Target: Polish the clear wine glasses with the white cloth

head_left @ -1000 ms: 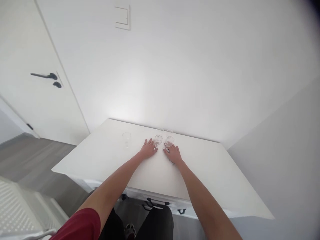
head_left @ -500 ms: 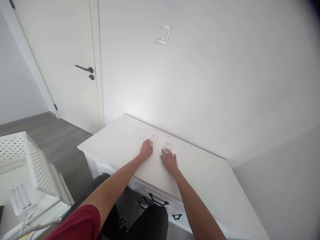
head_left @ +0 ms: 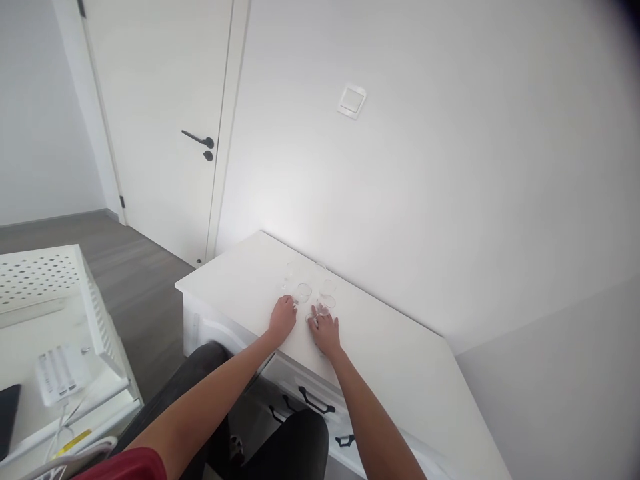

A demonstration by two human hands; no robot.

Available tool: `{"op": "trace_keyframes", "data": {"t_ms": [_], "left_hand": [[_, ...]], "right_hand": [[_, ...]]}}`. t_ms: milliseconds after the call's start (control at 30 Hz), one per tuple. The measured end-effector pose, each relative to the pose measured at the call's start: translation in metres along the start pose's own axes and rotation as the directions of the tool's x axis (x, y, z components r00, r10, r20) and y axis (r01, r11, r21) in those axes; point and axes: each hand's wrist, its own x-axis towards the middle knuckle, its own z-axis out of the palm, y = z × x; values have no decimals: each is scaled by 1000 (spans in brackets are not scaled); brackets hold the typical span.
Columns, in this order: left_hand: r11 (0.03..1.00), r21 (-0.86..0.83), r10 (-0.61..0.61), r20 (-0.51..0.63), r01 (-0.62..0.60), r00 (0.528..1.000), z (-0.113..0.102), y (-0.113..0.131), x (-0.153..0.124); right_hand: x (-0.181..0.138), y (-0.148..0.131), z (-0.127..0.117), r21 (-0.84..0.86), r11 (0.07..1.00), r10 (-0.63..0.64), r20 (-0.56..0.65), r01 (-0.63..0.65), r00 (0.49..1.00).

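Several clear stemmed glasses stand close together on a white cabinet top (head_left: 380, 347). My left hand (head_left: 283, 320) is closed at the low part of one wine glass (head_left: 305, 292), whose round rim leans away from my fingers in view. Beside it, my right hand (head_left: 325, 333) has its fingers around the stem and foot of another wine glass (head_left: 327, 302); the exact grip is hard to see. A further glass (head_left: 329, 287) shows just behind that one. Farther back on the left is a faint glass (head_left: 289, 270).
The wall with a light switch (head_left: 352, 101) rises behind the cabinet. A door (head_left: 160, 100) is at left. Drawers with black handles (head_left: 316, 400) face my knees. On my left stands a white shelf unit (head_left: 107, 333) holding a power strip (head_left: 59, 375) and a dark flat object (head_left: 9, 417).
My left hand has drawn its glass toward me, away from the back glasses. My right hand stays at its glass. The view has turned slightly, so the door appears farther right.
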Motion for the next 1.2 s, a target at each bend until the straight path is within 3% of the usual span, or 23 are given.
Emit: {"op": "trace_keyframes", "data": {"t_ms": [167,367,633,767,867,1000,1100,1133,1200], "left_hand": [[997,60,-53,-65,57,996,-22,-19,-10],[993,68,-86,-100,93,991,-30,-29,-8],[999,55,10,-129,-3,992,-46,-40,-45],[991,33,135,-110,-132,985,-53,-51,-97],[974,0,225,-60,-226,972,-49,-71,-165],[941,-175,313,117,-291,942,-34,-106,-246],[943,-275,248,204,-187,947,-36,-109,-259],[934,-329,219,224,-138,950,-40,-103,-256],[861,-509,166,281,0,945,-52,-84,-246]], "right_hand": [[-3,-22,5,18,999,-40,-4,40,999],[4,-37,10,57,998,-11,-44,14,999],[-28,-34,16,137,990,72,-305,-31,950],[-46,-34,17,197,970,213,-424,-140,880],[-59,-34,12,285,941,306,-472,-185,827],[-91,-31,0,467,860,441,-478,-205,759],[-133,-38,0,707,684,588,-387,-181,711],[-151,-44,2,849,516,635,-289,-114,716],[-187,-62,8,992,126,605,-63,-17,794]]}}
